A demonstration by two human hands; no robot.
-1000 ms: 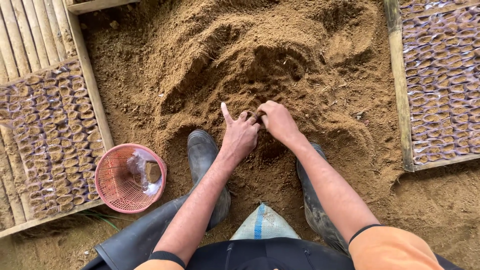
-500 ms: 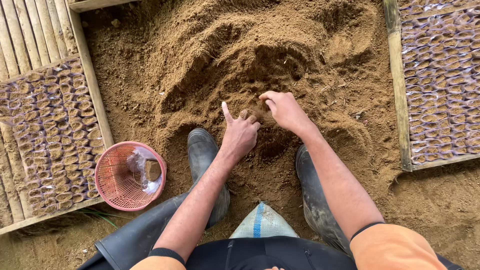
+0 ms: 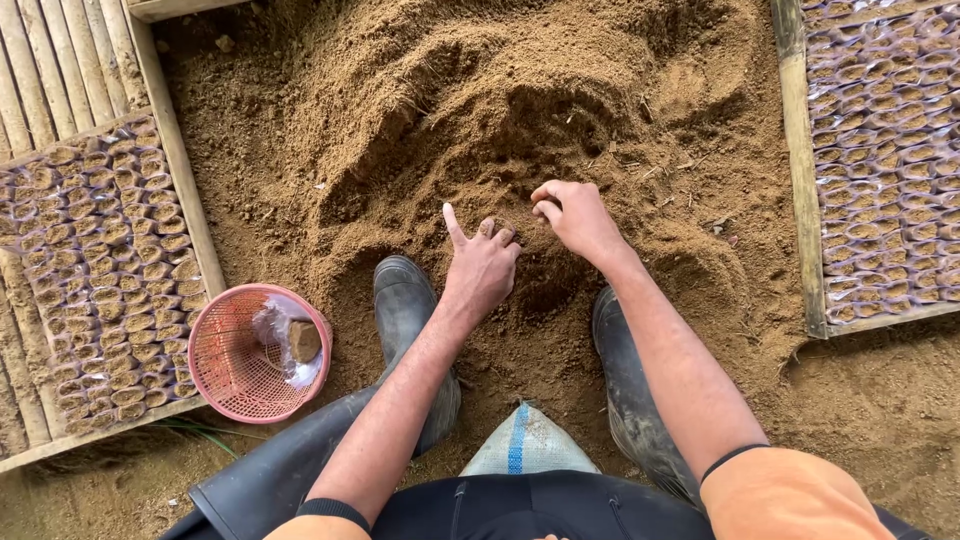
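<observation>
- The left hand (image 3: 482,268) rested on the near slope of the soil mound (image 3: 520,130), forefinger raised and pointing away from the person, the other fingers curled loosely together; whether anything lay under them could not be told.
- The right hand (image 3: 575,215) lay just beside it, fingers bent and drawn together over the loose soil, seemingly pinching or gathering some; what it held, if anything, was hidden.
- Step in hand, by judgement: gathering soil from a hollow at the foot of the mound, between the two black rubber boots (image 3: 410,330).
- The next move would call for a cupped, closed grip so the dry soil did not spill between the fingers.
- The mound had no clear pointing end; its long axis ran roughly left to right between the two wooden-framed beds.
- Filled seedling bags (image 3: 100,280) stood packed in the left bed and more (image 3: 885,170) in the right bed.
- A pink plastic basket (image 3: 225,360) sat at the left bed's near corner, holding clear plastic and a brown lump.
</observation>
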